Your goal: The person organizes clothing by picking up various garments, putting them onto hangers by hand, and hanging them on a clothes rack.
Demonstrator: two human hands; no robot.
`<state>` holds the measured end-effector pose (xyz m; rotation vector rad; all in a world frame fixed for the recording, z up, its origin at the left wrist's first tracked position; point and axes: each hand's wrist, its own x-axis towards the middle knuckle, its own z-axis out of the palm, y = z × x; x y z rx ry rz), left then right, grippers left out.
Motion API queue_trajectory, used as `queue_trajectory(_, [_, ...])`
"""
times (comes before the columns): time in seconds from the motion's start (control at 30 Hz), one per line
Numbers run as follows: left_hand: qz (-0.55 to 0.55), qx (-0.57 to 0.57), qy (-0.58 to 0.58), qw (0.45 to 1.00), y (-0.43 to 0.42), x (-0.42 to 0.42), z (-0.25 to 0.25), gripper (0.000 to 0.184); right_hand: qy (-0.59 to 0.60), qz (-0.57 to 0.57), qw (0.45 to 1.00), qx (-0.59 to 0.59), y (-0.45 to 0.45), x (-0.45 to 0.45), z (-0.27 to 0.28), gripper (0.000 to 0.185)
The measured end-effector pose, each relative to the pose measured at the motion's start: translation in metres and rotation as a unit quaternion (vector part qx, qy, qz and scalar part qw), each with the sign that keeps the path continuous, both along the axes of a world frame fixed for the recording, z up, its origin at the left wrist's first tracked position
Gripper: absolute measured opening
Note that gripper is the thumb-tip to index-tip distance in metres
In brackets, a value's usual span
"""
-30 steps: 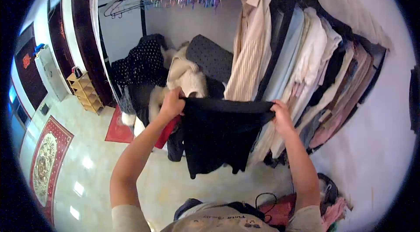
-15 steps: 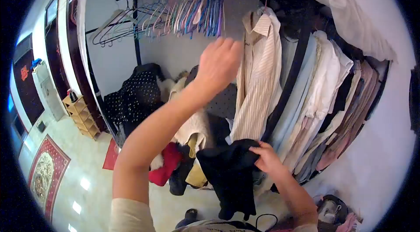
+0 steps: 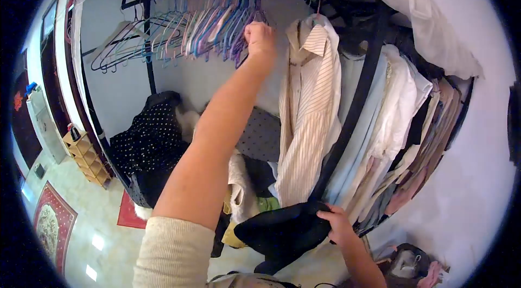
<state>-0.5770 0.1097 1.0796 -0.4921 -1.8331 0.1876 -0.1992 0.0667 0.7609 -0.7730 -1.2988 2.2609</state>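
Observation:
My left hand (image 3: pixel 260 40) is raised at the right end of a row of thin hangers (image 3: pixel 214 22), its fingers curled closed around a purple hanger (image 3: pixel 239 43) there; the fingertips are partly hidden. Low in front of me, my right hand (image 3: pixel 339 225) grips the edge of a black garment (image 3: pixel 287 228), which hangs down in loose folds. A cream striped shirt (image 3: pixel 309 103) hangs on the rail just right of my left hand.
Black rack posts (image 3: pixel 355 109) frame the space. Several shirts and trousers (image 3: pixel 401 109) hang at the right. Piled clothes lie below the hangers, among them a black dotted garment (image 3: pixel 149 136). A small wooden shelf (image 3: pixel 89 160) and a red rug (image 3: pixel 54 223) are at the left.
My left hand has moved up and left to the end of the hangers and closed there. My right hand and the black garment have moved lower in view. The view has shifted slightly.

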Motion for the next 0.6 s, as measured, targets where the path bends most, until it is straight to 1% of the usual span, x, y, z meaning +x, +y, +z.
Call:
queue_trajectory(0.03, [0.007,-0.015,-0.009,1.000,-0.004,-0.001,-0.001,0.016,-0.017,-0.016,1.000,0.021,0.005,0.003,-0.010,0.035])
queue_trajectory(0.07, [0.015,-0.030,-0.017,0.999,-0.007,-0.002,0.001,0.017,-0.032,-0.032,0.998,0.041,0.015,0.007,-0.032,0.036])
queue_trajectory(0.1, [-0.024,0.004,0.005,1.000,-0.008,-0.006,0.004,0.016,-0.047,-0.048,0.996,0.060,0.025,0.010,-0.052,0.038])
queue_trajectory(0.13, [-0.062,0.037,0.026,0.997,-0.006,-0.012,0.004,0.015,-0.070,-0.020,0.972,0.223,0.034,0.015,-0.067,0.039])
queue_trajectory(0.17, [-0.100,0.071,0.045,0.991,-0.004,-0.019,0.003,0.015,-0.092,0.009,0.921,0.379,0.043,0.021,-0.079,0.040])
queue_trajectory(0.23, [-0.158,0.114,0.059,0.979,-0.006,-0.022,0.005,0.014,-0.116,0.041,0.859,0.498,0.053,0.022,-0.099,0.043])
queue_trajectory(0.27, [-0.178,0.125,0.055,0.975,-0.009,-0.023,0.007,0.013,-0.119,0.043,0.873,0.471,0.056,0.020,-0.108,0.044])
queue_trajectory(0.3, [-0.197,0.135,0.051,0.970,-0.015,-0.023,0.009,0.013,-0.111,0.051,0.893,0.434,0.053,0.017,-0.104,0.044])
queue_trajectory(0.37, [-0.202,0.147,0.047,0.967,-0.024,-0.017,0.013,0.011,-0.084,0.069,0.932,0.346,0.038,0.007,-0.081,0.043])
queue_trajectory(0.43, [-0.211,0.163,0.040,0.963,-0.029,-0.015,0.013,0.009,-0.083,0.075,0.908,0.403,0.028,-0.001,-0.075,0.036])
queue_trajectory(0.47, [-0.218,0.174,0.036,0.960,-0.029,-0.016,0.016,0.009,-0.098,0.068,0.853,0.507,0.027,-0.003,-0.080,0.030])
queue_trajectory(0.53, [-0.214,0.192,0.044,0.957,-0.030,-0.017,0.022,0.008,-0.109,0.057,0.870,0.478,0.019,-0.011,-0.076,0.026])
queue_trajectory(0.57, [-0.203,0.200,0.058,0.957,-0.030,-0.016,0.026,0.008,-0.104,0.054,0.933,0.341,0.014,-0.016,-0.070,0.028])
queue_trajectory(0.6, [-0.191,0.207,0.072,0.957,-0.033,-0.015,0.029,0.008,-0.096,0.049,0.975,0.195,0.008,-0.021,-0.060,0.031])
